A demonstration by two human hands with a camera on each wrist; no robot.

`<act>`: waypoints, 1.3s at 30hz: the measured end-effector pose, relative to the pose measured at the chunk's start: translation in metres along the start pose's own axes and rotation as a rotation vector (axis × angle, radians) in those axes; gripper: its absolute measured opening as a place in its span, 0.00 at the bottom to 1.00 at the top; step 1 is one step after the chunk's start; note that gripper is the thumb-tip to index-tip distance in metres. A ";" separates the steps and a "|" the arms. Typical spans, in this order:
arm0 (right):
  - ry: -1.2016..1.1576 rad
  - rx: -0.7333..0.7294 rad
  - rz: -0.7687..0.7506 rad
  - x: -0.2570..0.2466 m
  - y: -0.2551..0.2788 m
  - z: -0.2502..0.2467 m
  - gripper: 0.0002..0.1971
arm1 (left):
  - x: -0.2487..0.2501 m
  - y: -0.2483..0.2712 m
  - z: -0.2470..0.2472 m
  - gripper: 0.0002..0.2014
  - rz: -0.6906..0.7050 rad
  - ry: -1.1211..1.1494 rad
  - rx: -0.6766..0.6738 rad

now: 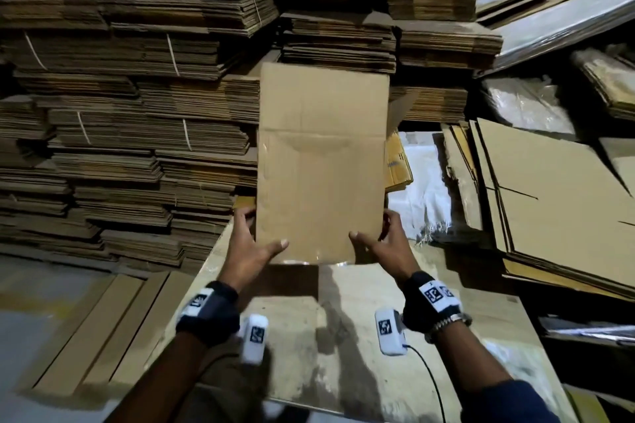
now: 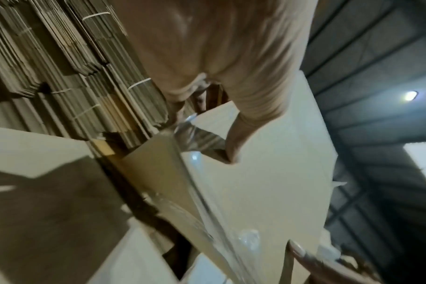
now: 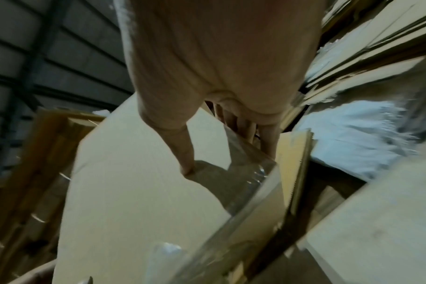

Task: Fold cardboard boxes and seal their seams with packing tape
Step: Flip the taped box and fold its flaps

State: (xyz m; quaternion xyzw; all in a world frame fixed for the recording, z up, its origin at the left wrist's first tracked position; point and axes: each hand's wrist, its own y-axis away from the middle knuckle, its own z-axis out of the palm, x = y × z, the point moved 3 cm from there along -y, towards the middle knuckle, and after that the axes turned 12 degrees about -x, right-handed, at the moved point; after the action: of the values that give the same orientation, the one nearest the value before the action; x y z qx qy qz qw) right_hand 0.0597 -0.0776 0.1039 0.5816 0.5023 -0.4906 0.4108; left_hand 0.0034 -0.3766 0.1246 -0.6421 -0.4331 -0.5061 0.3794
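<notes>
Above the near part of the work table (image 1: 360,354), the cardboard box (image 1: 321,161) is held up in the air by both hands, with its broad side toward the person and its far end pointing at the stacks behind the table. The left hand (image 1: 249,244) grips the box at its lower left edge, thumb pressed on the front face and fingers curled around the side. The right hand (image 1: 381,244) grips the lower right edge in the same way. Clear packing tape (image 1: 318,259) shines along the lower end of the box, and in the wrist views it wraps over the corner.

I think the main risk is that the box slips or twists, because it is held only at one end and the far end is free. A flap (image 1: 400,110) stands open on the right side of the box near its far end; it may catch on the bundles of flat cardboard (image 1: 130,106) just behind the box. Thumb pressure could also dent the face, or loosen the tape if that is not yet rubbed down.

Under the box the table is pale, worn and marked. Left of the box and behind it, tied bundles rise high. Right of the box lie loose flat sheets (image 1: 556,203) and a white woven sack (image 1: 419,196). Light is weak, from a ceiling lamp (image 2: 411,95).
</notes>
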 end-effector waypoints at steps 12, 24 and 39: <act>0.414 -0.049 0.391 0.155 0.068 0.010 0.25 | -0.185 0.057 0.025 0.53 -0.284 -0.101 -0.185; 0.718 0.179 -0.017 0.075 0.088 -0.026 0.24 | -0.089 0.024 -0.029 0.48 -0.193 -0.767 -0.426; 0.583 -0.334 0.187 0.105 0.070 -0.017 0.14 | -0.051 -0.050 0.073 0.33 0.155 -1.411 -0.947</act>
State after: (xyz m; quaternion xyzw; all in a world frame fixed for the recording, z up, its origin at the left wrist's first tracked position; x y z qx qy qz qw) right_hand 0.1331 -0.0527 0.0025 0.6655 0.6164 -0.1752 0.3827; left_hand -0.0261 -0.3015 0.0622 -0.9258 -0.2658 -0.0880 -0.2541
